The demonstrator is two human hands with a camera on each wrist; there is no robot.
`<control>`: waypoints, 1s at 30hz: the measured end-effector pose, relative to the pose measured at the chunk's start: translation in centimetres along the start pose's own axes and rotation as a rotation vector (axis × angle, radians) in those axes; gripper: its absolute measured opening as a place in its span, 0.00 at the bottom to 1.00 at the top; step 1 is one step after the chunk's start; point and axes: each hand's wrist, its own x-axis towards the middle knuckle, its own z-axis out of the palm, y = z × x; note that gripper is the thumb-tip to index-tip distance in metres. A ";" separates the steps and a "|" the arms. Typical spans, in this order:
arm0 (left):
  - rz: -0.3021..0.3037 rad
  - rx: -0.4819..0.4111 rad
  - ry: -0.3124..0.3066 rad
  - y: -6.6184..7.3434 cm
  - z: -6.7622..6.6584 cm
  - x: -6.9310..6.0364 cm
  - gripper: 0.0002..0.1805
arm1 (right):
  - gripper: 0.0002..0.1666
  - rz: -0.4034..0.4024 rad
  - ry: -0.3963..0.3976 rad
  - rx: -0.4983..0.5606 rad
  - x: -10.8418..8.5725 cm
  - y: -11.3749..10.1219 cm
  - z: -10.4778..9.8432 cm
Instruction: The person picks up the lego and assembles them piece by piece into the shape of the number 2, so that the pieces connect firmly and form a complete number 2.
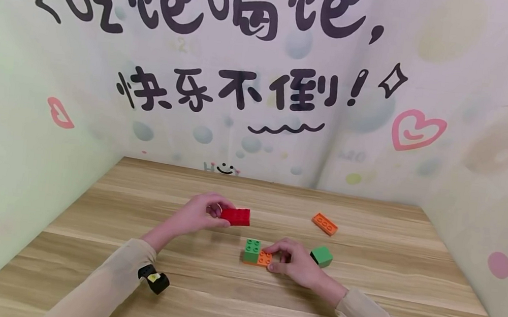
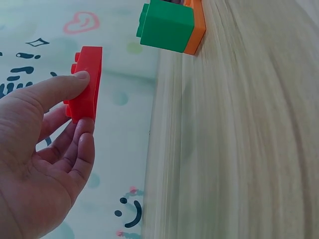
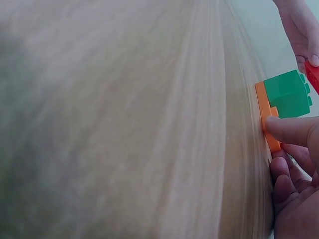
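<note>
A red toy brick (image 1: 238, 216) is pinched by my left hand (image 1: 199, 214), raised above the table. In the left wrist view the thumb presses one face of the red brick (image 2: 88, 74), with fingers at its lower end. On the table lies a flat orange brick (image 1: 264, 259) with a taller green brick (image 1: 252, 249) stacked on its left half. My right hand (image 1: 295, 264) pinches the bare right end of this orange brick between thumb and fingers. The right wrist view shows the thumb on the edge of the orange brick (image 3: 268, 117).
A loose green brick (image 1: 321, 256) lies just behind the right hand, partly hidden by it. Farther back is a second flat orange brick (image 1: 324, 224). The wooden table (image 1: 204, 296) meets a printed wall covering (image 1: 255, 148) at its back edge.
</note>
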 end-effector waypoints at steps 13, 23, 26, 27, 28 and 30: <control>0.026 -0.015 -0.013 0.7 1.2 0.3 0.19 | 0.19 -0.004 -0.001 -0.008 0.1 0.1 0.0; 0.041 -0.021 0.002 1.1 2.4 0.5 0.19 | 0.19 -0.007 0.003 -0.020 0.1 0.2 0.0; 0.048 -0.022 0.006 1.3 2.8 0.5 0.18 | 0.19 -0.011 0.003 -0.024 0.1 0.2 0.0; 0.052 -0.024 0.008 1.4 3.0 0.5 0.18 | 0.19 -0.014 0.003 -0.025 0.1 0.2 0.0; 0.055 -0.025 0.011 1.4 3.1 0.5 0.18 | 0.19 -0.016 0.004 -0.027 0.1 0.2 0.0; 0.059 -0.036 0.016 1.5 3.4 0.5 0.18 | 0.19 -0.017 0.004 -0.028 0.1 0.2 0.0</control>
